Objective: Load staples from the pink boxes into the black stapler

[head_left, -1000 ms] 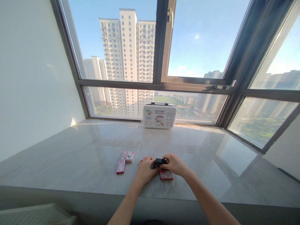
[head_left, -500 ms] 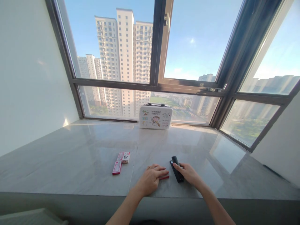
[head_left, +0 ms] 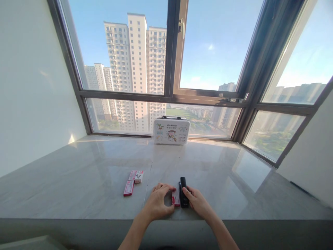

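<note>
On the sill near its front edge lies a black stapler [head_left: 183, 196], lengthwise away from me. My right hand [head_left: 196, 201] grips it from the right side, thumb on top and fingers along its flank. Just left of it, almost touching, is a small red-and-white staple box [head_left: 176, 198]. My left hand [head_left: 158, 201] spans this box, fingertips at its far end and thumb by its near end. Farther left sit several similar boxes: a red-edged one [head_left: 128, 188], another [head_left: 132, 175] behind it, and a white one [head_left: 138, 176] with a dark picture on it.
A white case [head_left: 171, 132] with a dark handle and cartoon print stands upright against the window. The grey marble sill [head_left: 99, 180] ends at a front edge close to my wrists. A white wall [head_left: 33, 86] rises at the left.
My right hand has brought the stapler left, turning it straighter, beside the box. My left hand has shifted from covering the box to holding it by its ends, turned lengthwise.
</note>
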Action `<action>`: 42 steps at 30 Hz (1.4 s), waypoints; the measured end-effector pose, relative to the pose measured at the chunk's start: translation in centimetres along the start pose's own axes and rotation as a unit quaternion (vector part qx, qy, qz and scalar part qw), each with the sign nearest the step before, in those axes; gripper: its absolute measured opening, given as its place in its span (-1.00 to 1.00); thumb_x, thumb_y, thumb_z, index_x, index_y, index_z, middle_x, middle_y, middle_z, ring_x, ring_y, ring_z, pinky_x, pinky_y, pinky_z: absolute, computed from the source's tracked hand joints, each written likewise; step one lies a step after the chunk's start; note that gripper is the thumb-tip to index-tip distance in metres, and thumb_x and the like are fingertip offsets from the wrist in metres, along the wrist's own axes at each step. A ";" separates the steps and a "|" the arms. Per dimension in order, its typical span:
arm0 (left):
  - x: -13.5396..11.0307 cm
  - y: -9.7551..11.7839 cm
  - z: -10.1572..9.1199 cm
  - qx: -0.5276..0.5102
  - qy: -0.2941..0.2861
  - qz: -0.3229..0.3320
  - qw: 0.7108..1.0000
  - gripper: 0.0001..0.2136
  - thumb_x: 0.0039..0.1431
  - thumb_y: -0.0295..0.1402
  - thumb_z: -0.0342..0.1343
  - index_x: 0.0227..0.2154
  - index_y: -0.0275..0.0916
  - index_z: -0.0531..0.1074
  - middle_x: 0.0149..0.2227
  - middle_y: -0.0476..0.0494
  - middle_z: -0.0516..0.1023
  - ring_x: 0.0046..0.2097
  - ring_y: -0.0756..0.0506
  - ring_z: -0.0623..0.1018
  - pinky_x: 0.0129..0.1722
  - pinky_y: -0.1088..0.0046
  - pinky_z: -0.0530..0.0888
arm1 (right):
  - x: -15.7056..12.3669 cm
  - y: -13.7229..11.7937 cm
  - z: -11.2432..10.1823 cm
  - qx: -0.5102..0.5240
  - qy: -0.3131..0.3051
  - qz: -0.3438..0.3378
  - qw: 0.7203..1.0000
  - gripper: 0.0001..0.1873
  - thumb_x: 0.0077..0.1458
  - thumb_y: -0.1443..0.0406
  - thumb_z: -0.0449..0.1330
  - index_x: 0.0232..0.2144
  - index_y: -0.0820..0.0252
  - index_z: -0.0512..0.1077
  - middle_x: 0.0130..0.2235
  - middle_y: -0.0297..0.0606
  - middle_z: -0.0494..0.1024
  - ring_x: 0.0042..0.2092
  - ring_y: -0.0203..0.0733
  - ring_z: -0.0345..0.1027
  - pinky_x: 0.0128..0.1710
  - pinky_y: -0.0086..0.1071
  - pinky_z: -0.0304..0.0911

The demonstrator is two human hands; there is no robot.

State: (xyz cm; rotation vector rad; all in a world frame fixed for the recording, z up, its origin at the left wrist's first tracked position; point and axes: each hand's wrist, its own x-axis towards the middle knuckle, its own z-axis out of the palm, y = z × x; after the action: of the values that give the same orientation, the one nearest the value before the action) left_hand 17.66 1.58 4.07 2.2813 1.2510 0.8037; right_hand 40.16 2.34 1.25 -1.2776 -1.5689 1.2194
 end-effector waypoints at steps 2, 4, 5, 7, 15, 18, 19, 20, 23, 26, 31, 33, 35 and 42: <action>0.1 0.1 0.0 0.002 0.004 0.002 1.000 -0.48 -0.11 -0.32 0.24 0.01 0.05 0.43 -0.02 -0.02 0.53 0.06 -0.21 0.42 0.11 0.28 0.31 | 0.6 -0.2 0.4 -0.004 0.002 0.004 1.000 -0.27 0.07 -0.32 0.03 -0.20 0.20 0.46 -0.62 -0.43 0.25 -0.62 -0.36 0.03 -0.62 -0.47 -0.06; 0.1 0.4 0.1 0.006 0.008 0.005 1.000 -0.47 -0.13 -0.33 0.25 0.01 0.05 0.43 -0.03 -0.02 0.53 0.05 -0.20 0.43 0.11 0.29 0.32 | 0.9 -0.2 0.4 -0.005 0.001 0.008 1.000 -0.25 0.06 -0.31 0.04 -0.12 0.21 0.46 -0.62 -0.43 0.27 -0.63 -0.36 0.04 -0.63 -0.47 -0.06; 0.1 0.6 0.1 0.007 0.011 0.008 1.000 -0.47 -0.12 -0.32 0.26 0.02 0.06 0.43 -0.02 -0.02 0.53 0.06 -0.20 0.43 0.12 0.29 0.31 | 0.9 0.0 0.2 -0.003 0.003 0.014 1.000 -0.22 0.07 -0.31 0.04 -0.05 0.22 0.44 -0.64 -0.44 0.26 -0.64 -0.35 0.04 -0.63 -0.47 -0.06; 0.1 0.7 0.1 0.003 0.023 0.017 1.000 -0.51 -0.02 -0.26 0.23 0.05 0.06 0.42 0.03 -0.03 0.50 0.09 -0.20 0.42 0.15 0.27 0.30 | 0.9 0.5 -0.5 0.006 0.015 0.034 0.999 -0.12 0.09 -0.32 -0.01 0.12 0.26 0.33 -0.67 -0.46 0.25 -0.67 -0.34 0.02 -0.66 -0.47 -0.07; -4.4 -7.4 -5.4 0.127 0.296 -0.151 0.935 -0.66 0.21 -0.35 -0.08 -0.01 -0.05 0.46 0.02 -0.10 0.49 0.07 -0.24 0.43 0.16 0.14 0.30 | -1.5 0.9 -1.3 -0.012 0.044 0.025 0.999 -0.04 0.10 -0.27 0.07 0.28 0.29 0.14 -0.61 -0.45 0.30 -0.57 -0.30 0.13 -0.54 -0.45 0.04; -7.0 -11.4 -8.0 0.199 0.252 -0.221 0.921 -0.54 0.13 -0.30 0.04 0.13 -0.05 0.36 0.16 -0.13 0.39 0.13 -0.29 0.38 0.16 0.10 0.29 | -2.0 0.6 -0.6 -0.050 0.061 -0.003 0.997 -0.08 0.09 -0.21 0.16 0.28 0.25 0.17 -0.56 -0.44 0.30 -0.48 -0.26 0.20 -0.46 -0.43 0.07; -7.7 -12.2 -8.5 0.206 0.217 -0.225 0.927 -0.52 0.12 -0.28 0.06 0.15 -0.03 0.34 0.20 -0.12 0.35 0.16 -0.29 0.36 0.17 0.11 0.27 | -2.1 0.6 -0.4 -0.058 0.066 -0.006 0.996 -0.09 0.09 -0.20 0.17 0.28 0.24 0.18 -0.56 -0.45 0.29 -0.47 -0.25 0.19 -0.45 -0.43 0.07; -8.2 -12.7 -8.8 0.205 0.183 -0.223 0.935 -0.51 0.12 -0.25 0.07 0.16 -0.01 0.32 0.23 -0.11 0.31 0.19 -0.29 0.33 0.17 0.11 0.27 | -2.2 0.7 -0.3 -0.064 0.069 -0.008 0.995 -0.10 0.09 -0.19 0.17 0.28 0.23 0.18 -0.55 -0.45 0.27 -0.47 -0.25 0.19 -0.45 -0.42 0.07; -8.7 -12.7 -8.9 0.177 0.128 -0.188 0.958 -0.53 0.14 -0.16 0.09 0.14 0.01 0.32 0.26 -0.07 0.29 0.25 -0.26 0.29 0.20 0.13 0.24 | -2.1 0.8 -0.4 -0.070 0.065 -0.014 0.995 -0.12 0.11 -0.17 0.17 0.29 0.22 0.17 -0.55 -0.46 0.24 -0.46 -0.26 0.16 -0.44 -0.42 0.06; -8.1 -11.1 -8.3 0.120 0.104 -0.128 0.979 -0.60 0.09 -0.11 0.16 0.01 -0.01 0.39 0.17 -0.03 0.41 0.21 -0.23 0.35 0.20 0.19 0.27 | -2.2 0.8 -0.6 -0.076 0.053 -0.015 0.996 -0.11 0.11 -0.15 0.19 0.30 0.25 0.16 -0.55 -0.48 0.21 -0.46 -0.27 0.14 -0.44 -0.42 0.04; -5.8 -7.0 -6.0 0.016 0.076 -0.076 0.994 -0.59 -0.01 -0.13 0.27 -0.07 -0.09 0.43 0.00 -0.11 0.51 0.06 -0.23 0.46 0.08 0.24 0.40 | -2.3 0.4 -0.7 -0.080 0.024 -0.018 0.996 -0.19 0.11 -0.13 0.20 0.23 0.27 0.29 -0.51 -0.41 0.30 -0.44 -0.26 0.20 -0.45 -0.43 0.07; -4.4 -5.0 -4.5 -0.024 0.078 -0.061 0.995 -0.54 0.01 -0.13 0.27 -0.01 -0.11 0.40 0.01 -0.15 0.49 0.03 -0.21 0.47 0.06 0.26 0.41 | -2.3 0.3 -0.7 -0.079 0.016 -0.020 0.997 -0.22 0.12 -0.13 0.20 0.21 0.25 0.32 -0.51 -0.39 0.34 -0.45 -0.25 0.23 -0.45 -0.43 0.09; -2.8 -3.0 -2.9 -0.057 0.080 -0.040 0.994 -0.50 0.01 -0.12 0.29 0.03 -0.10 0.39 0.05 -0.15 0.47 0.04 -0.20 0.47 0.07 0.29 0.40 | -2.2 0.3 -0.7 -0.081 0.011 -0.026 0.996 -0.23 0.13 -0.12 0.19 0.21 0.24 0.32 -0.51 -0.38 0.37 -0.45 -0.25 0.26 -0.45 -0.42 0.11; 1.2 0.3 0.9 -0.071 0.011 0.000 0.997 -0.39 -0.09 -0.14 0.36 0.08 0.00 0.38 0.03 -0.08 0.50 0.09 -0.21 0.45 0.09 0.32 0.37 | -2.1 0.5 -0.8 -0.087 0.003 -0.033 0.996 -0.25 0.15 -0.09 0.19 0.24 0.20 0.28 -0.53 -0.41 0.40 -0.47 -0.26 0.28 -0.46 -0.44 0.11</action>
State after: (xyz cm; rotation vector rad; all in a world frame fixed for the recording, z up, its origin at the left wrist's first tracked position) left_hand 19.00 2.38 3.91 2.1646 1.1636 0.8904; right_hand 41.51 0.51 0.99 -1.3247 -1.7294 1.0559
